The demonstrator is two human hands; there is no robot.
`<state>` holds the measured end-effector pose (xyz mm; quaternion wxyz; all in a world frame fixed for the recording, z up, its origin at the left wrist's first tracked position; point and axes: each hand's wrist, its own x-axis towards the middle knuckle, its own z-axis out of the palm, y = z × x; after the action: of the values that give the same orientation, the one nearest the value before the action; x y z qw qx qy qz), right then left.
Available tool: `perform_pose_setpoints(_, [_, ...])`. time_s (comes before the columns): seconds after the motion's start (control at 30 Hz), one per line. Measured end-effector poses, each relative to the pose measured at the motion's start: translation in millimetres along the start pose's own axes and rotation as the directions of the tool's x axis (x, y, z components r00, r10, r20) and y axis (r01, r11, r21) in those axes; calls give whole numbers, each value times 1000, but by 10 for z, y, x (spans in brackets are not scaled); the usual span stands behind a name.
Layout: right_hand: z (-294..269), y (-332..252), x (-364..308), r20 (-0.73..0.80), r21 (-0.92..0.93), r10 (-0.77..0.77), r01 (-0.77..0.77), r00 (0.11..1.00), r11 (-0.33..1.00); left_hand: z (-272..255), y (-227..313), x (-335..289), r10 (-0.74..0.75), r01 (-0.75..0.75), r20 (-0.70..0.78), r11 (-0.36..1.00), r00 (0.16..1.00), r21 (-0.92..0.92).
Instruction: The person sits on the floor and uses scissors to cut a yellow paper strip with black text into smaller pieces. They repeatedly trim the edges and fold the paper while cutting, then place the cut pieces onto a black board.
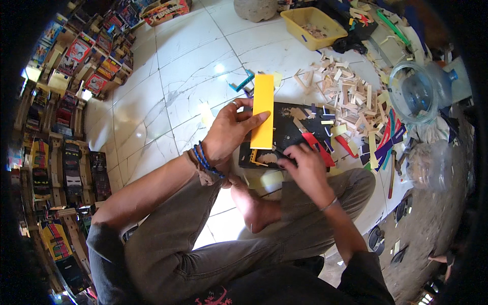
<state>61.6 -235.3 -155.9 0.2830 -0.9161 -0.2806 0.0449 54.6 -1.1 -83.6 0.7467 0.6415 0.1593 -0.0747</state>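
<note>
My left hand (231,129) grips a long flat yellow panel (263,94), thumb pressed on its face and fingers behind it. The panel stands upright in view over a black board (290,118) with worn pale patches. My right hand (306,168) is closed low over the board's near side, next to the panel's lower end. Its fingertips meet around something dark that I cannot make out. A small yellow bracket-like piece (258,158) lies on the board below the panel. Red strips (317,148) lie on the board's right side.
A pile of small wooden pieces (351,91) lies beyond the board at right. Farther back stands a yellow basin (310,33). A clear plastic container (414,94) and a hammer (391,175) are at right. Stacked colourful toy trucks (71,168) line the left.
</note>
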Motion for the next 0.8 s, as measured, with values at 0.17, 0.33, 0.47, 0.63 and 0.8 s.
perform_pose_setpoints(0.17, [240,162,-198,-145,-131,69,-88,987,987,60,-21,-112,13,-4,126,997,992,-73])
perform_pose_setpoints(0.33, [133,225,-214,-62,-150,166,-173,984,973,104,59,-221,-92,110,202,991,975,-80])
perform_pose_setpoints(0.47, [-119,268,-359,14,-139,231,-227,973,964,140,94,-306,-130,151,243,986,961,-72])
perform_pose_setpoints(0.63, [-425,391,-691,392,471,315,-483,864,739,127,18,-348,-154,178,252,981,955,-76])
perform_pose_setpoints(0.8, [-255,203,-1035,494,830,340,-551,800,91,104,-73,-314,-191,206,335,979,923,-9])
